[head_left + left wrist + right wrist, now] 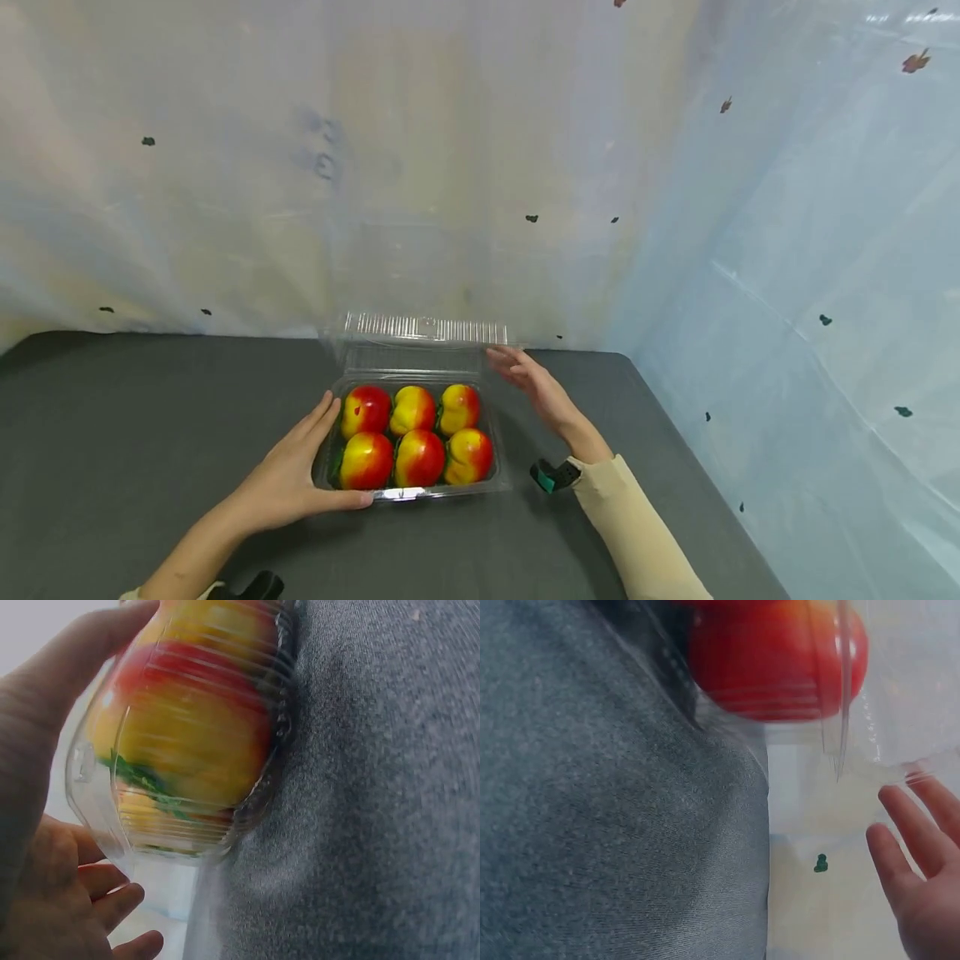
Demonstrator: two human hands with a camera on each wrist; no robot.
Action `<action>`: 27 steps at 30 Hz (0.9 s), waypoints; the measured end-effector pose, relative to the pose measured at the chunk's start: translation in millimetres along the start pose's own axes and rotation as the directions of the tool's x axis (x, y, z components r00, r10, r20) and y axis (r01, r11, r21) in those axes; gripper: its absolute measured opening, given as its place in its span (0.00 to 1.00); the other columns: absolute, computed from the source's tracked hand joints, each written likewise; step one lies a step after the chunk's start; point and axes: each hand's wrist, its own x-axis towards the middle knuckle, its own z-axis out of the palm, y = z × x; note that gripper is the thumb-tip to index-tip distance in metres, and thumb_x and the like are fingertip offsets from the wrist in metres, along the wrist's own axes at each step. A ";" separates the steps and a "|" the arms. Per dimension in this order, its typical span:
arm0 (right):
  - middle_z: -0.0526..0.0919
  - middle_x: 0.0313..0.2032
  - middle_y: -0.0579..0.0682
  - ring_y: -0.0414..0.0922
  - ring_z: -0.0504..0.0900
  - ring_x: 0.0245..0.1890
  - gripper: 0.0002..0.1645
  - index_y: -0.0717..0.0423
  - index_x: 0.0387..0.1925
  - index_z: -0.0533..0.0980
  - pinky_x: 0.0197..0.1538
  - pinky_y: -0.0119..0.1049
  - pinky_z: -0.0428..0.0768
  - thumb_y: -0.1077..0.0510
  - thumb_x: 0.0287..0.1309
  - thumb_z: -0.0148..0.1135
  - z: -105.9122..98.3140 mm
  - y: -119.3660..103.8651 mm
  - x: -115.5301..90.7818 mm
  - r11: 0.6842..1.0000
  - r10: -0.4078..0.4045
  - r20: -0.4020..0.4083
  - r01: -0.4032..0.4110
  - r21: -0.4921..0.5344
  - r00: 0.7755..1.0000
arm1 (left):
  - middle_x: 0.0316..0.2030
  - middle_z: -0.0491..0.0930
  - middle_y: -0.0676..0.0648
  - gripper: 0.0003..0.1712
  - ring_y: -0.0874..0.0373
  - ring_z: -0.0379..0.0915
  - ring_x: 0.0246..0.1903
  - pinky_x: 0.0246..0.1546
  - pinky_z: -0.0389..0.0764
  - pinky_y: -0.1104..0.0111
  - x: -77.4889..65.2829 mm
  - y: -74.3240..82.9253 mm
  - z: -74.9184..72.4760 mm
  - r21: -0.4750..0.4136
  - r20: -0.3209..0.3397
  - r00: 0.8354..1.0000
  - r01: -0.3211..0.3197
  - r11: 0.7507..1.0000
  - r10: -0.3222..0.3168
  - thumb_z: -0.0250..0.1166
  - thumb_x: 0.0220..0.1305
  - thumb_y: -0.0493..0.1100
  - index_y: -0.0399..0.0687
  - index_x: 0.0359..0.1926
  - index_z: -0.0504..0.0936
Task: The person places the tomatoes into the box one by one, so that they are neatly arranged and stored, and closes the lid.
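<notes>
A clear plastic clamshell box on the grey table holds several red-and-yellow fruits, set in two rows, with bits of green leaf showing. Its hinged lid is raised at the back. My left hand holds the box's near left corner, thumb along the front rim and fingers by the left side; in the left wrist view the thumb lies over the rim. At the lid's right end is my right hand, fingers extended, fingertips at the lid's edge. The right wrist view shows those fingers loosely spread.
Grey cloth covers the table. Translucent plastic sheeting hangs behind it and along the right, with small dark and brown marks. A dark strap is on the right wrist.
</notes>
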 end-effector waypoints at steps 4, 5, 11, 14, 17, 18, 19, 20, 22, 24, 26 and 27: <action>0.55 0.73 0.57 0.55 0.53 0.73 0.32 0.60 0.71 0.58 0.73 0.58 0.46 0.48 0.74 0.31 3.5 -1.5 1.1 1.000 -0.011 0.019 0.011 -0.020 1.000 | 0.75 0.43 0.36 0.69 0.28 0.48 0.67 0.54 0.61 0.29 -1.0 0.7 -2.8 0.011 -0.024 1.000 0.004 1.000 -0.004 0.71 0.44 0.69 0.41 0.75 0.45; 0.55 0.73 0.56 0.54 0.52 0.73 0.32 0.58 0.72 0.57 0.73 0.59 0.45 0.47 0.74 0.31 4.8 -2.5 0.7 1.000 -0.002 0.024 0.003 -0.027 1.000 | 0.74 0.43 0.36 0.69 0.28 0.48 0.67 0.54 0.61 0.30 -1.1 1.0 -3.6 0.011 -0.029 1.000 0.006 1.000 -0.006 0.71 0.44 0.69 0.40 0.75 0.45; 0.55 0.73 0.53 0.55 0.53 0.70 0.31 0.51 0.72 0.57 0.67 0.61 0.50 0.44 0.74 0.32 7.5 -4.5 -7.2 0.996 0.038 -0.002 -0.038 -0.077 0.999 | 0.73 0.46 0.33 0.70 0.28 0.50 0.67 0.56 0.61 0.31 -0.5 5.2 -5.9 0.009 -0.040 0.999 0.033 0.999 -0.032 0.71 0.43 0.70 0.39 0.75 0.45; 0.57 0.73 0.53 0.55 0.56 0.70 0.32 0.49 0.72 0.58 0.69 0.59 0.53 0.41 0.74 0.35 7.9 -4.5 -11.9 0.992 0.061 0.000 -0.060 -0.113 0.998 | 0.72 0.47 0.30 0.73 0.27 0.51 0.66 0.55 0.62 0.31 -0.4 7.3 -4.7 0.018 -0.038 0.997 0.069 0.997 -0.068 0.70 0.43 0.72 0.42 0.76 0.39; 0.59 0.72 0.55 0.54 0.56 0.72 0.34 0.50 0.73 0.56 0.72 0.58 0.51 0.40 0.72 0.38 9.1 -5.5 -16.8 0.989 0.064 0.020 -0.061 -0.136 0.998 | 0.72 0.47 0.28 0.75 0.26 0.51 0.66 0.55 0.62 0.32 0.0 9.8 -3.6 0.016 -0.036 0.995 0.093 0.996 -0.092 0.69 0.43 0.72 0.44 0.75 0.32; 0.58 0.72 0.56 0.54 0.56 0.72 0.35 0.50 0.73 0.56 0.72 0.58 0.51 0.40 0.72 0.38 9.8 -5.8 -18.2 0.989 0.061 0.028 -0.057 -0.138 0.998 | 0.72 0.46 0.28 0.76 0.26 0.50 0.66 0.56 0.61 0.31 0.1 10.6 -3.3 0.010 -0.036 0.995 0.097 0.995 -0.096 0.69 0.44 0.72 0.44 0.75 0.29; 0.58 0.72 0.57 0.54 0.56 0.72 0.35 0.51 0.73 0.55 0.72 0.58 0.51 0.41 0.72 0.39 10.6 -6.1 -19.5 0.989 0.060 0.033 -0.055 -0.138 0.998 | 0.72 0.45 0.28 0.77 0.26 0.49 0.66 0.56 0.61 0.31 0.0 11.2 -3.1 0.001 -0.036 0.994 0.099 0.995 -0.099 0.69 0.44 0.72 0.44 0.75 0.28; 0.58 0.72 0.57 0.54 0.56 0.72 0.35 0.52 0.73 0.55 0.72 0.58 0.51 0.41 0.72 0.39 11.1 -5.8 -20.5 0.989 0.059 0.035 -0.053 -0.140 0.998 | 0.72 0.44 0.28 0.77 0.26 0.49 0.67 0.56 0.61 0.31 -0.3 11.9 -3.0 -0.006 -0.031 0.994 0.107 0.994 -0.107 0.69 0.44 0.72 0.44 0.75 0.28; 0.57 0.72 0.57 0.54 0.56 0.72 0.34 0.52 0.73 0.54 0.72 0.58 0.52 0.42 0.73 0.40 12.2 -5.8 -23.0 0.988 0.063 0.033 -0.058 -0.144 0.997 | 0.73 0.42 0.28 0.77 0.26 0.48 0.67 0.56 0.60 0.31 -1.3 12.6 -2.6 -0.027 -0.025 0.993 0.114 0.993 -0.115 0.69 0.44 0.72 0.45 0.74 0.26; 0.57 0.72 0.58 0.54 0.56 0.72 0.34 0.53 0.73 0.54 0.71 0.58 0.53 0.45 0.73 0.41 13.2 -5.6 -24.6 0.988 0.060 0.029 -0.056 -0.145 0.998 | 0.73 0.40 0.29 0.77 0.25 0.47 0.67 0.55 0.60 0.30 -2.5 12.3 -2.7 -0.047 -0.022 0.992 0.120 0.992 -0.121 0.69 0.45 0.71 0.47 0.74 0.24; 0.58 0.72 0.58 0.54 0.57 0.72 0.33 0.54 0.73 0.54 0.71 0.58 0.55 0.47 0.73 0.42 13.8 -5.7 -25.8 0.987 0.056 0.026 -0.052 -0.150 0.998 | 0.73 0.38 0.30 0.76 0.25 0.46 0.67 0.56 0.59 0.30 -3.7 11.2 -3.9 -0.067 -0.025 0.993 0.115 0.991 -0.117 0.69 0.46 0.70 0.49 0.74 0.23; 0.58 0.72 0.58 0.54 0.57 0.72 0.33 0.54 0.73 0.54 0.71 0.58 0.56 0.48 0.73 0.43 14.3 -6.4 -26.5 0.987 0.053 0.025 -0.049 -0.150 0.998 | 0.74 0.38 0.30 0.75 0.26 0.45 0.68 0.56 0.58 0.29 -4.4 10.6 -4.8 -0.075 -0.028 0.993 0.113 0.991 -0.116 0.69 0.47 0.69 0.51 0.74 0.23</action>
